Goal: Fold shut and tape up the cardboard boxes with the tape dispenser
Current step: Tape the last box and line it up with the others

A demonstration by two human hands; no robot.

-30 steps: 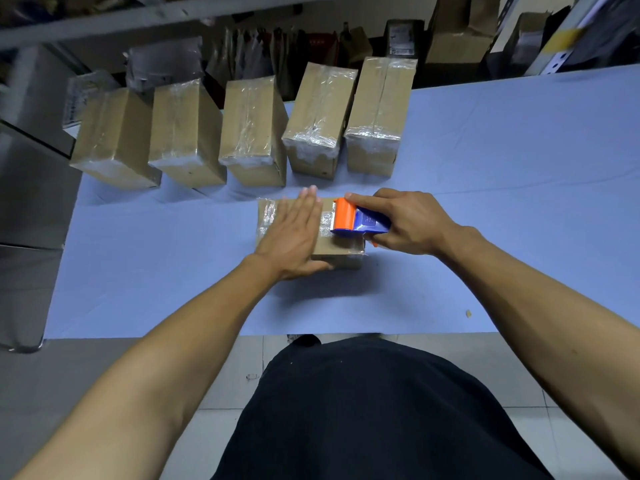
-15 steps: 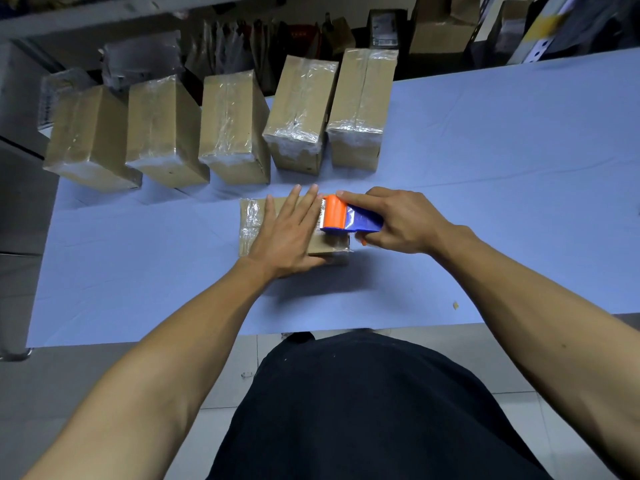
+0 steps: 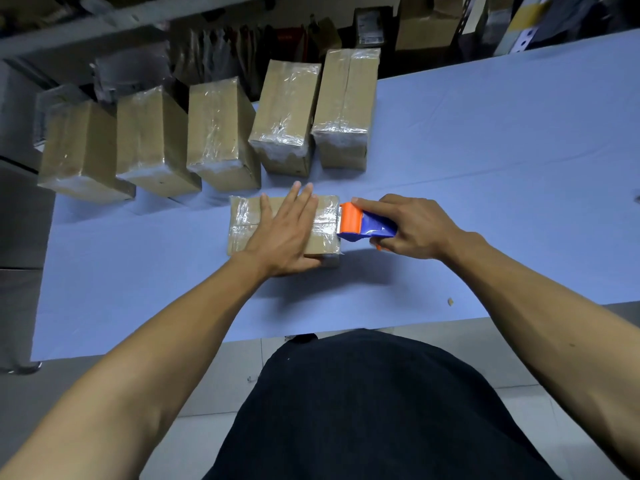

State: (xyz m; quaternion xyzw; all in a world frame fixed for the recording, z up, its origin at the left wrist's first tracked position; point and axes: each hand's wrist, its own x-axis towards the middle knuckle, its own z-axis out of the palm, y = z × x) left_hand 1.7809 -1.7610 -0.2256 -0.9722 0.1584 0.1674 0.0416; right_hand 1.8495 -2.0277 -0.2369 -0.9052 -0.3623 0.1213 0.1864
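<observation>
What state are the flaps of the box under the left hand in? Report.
Shut: the box shows flat flaps under clear tape, the left hand pressing them.

Our left hand (image 3: 284, 233) hides the middle of the box (image 3: 249, 220) top. Our right hand (image 3: 414, 228) covers the dispenser (image 3: 363, 225) handle. The bench (image 3: 519, 150) runs past the right edge; shelf items behind are too dark to tell.

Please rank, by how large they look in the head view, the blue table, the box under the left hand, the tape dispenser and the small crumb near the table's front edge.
1. blue table
2. box
3. tape dispenser
4. crumb
</observation>
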